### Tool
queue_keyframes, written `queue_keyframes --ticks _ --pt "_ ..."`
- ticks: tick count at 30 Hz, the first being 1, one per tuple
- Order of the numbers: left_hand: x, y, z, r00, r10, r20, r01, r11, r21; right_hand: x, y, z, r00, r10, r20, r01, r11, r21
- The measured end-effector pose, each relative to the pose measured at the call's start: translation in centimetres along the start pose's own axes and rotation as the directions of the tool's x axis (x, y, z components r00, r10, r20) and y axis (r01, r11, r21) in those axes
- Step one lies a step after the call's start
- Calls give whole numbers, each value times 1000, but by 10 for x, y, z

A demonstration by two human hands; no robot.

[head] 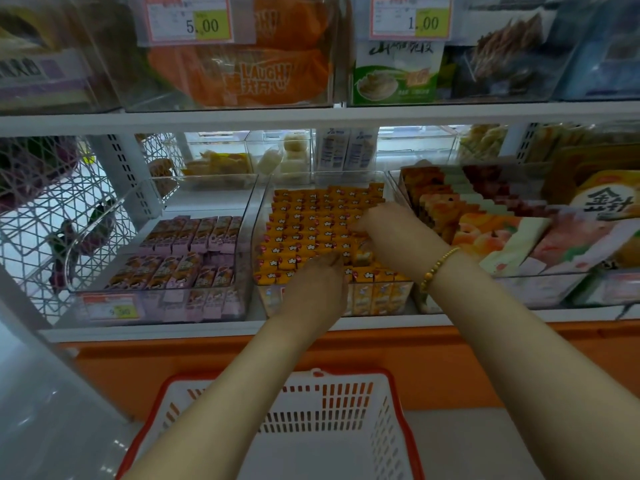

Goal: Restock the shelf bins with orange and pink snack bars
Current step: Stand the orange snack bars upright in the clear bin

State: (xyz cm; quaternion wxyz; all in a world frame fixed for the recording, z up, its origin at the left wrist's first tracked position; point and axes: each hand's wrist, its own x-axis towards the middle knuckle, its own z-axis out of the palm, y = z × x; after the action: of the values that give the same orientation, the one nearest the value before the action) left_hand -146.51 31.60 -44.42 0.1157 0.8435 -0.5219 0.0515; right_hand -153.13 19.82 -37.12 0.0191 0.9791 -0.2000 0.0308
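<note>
Your hands: left hand (313, 284) and right hand (377, 220) both reach into the middle bin (259, 216), fingers buried among orange snack bars (304, 230), grip can't be told | pink snack bars (194, 233) fill the left bin (162, 308) | white basket (346, 403) sits below the shelf (207, 329)

The fingertips of the left hand (313, 287) and right hand (379, 220) are hidden among the orange snack bars (304, 220), so any grip cannot be told. At 6 o'clock the picture's edge cuts off the white basket (346, 379). At 8 o'clock the price tag (112, 308) is too blurred to read fully.
</note>
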Motion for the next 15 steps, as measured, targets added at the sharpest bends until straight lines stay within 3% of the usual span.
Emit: queue_keyframes --ticks 4,7,9,15 --pt "-1 -1 -1 999 31 13 -31 999 -7 6 -3 33 1000 7 12 -6 998 -61" --pt "-6 -7 -7 996 89 31 -88 996 -31 4 0 36 996 17 -84 -18 1000 -9" --pt "-10 -15 -13 994 109 29 -109 994 -16 4 -1 33 997 69 -32 -67 996 54" --pt "-15 -48 -24 979 150 135 -167 979 119 10 -6 43 972 228 -62 -215 962 166"
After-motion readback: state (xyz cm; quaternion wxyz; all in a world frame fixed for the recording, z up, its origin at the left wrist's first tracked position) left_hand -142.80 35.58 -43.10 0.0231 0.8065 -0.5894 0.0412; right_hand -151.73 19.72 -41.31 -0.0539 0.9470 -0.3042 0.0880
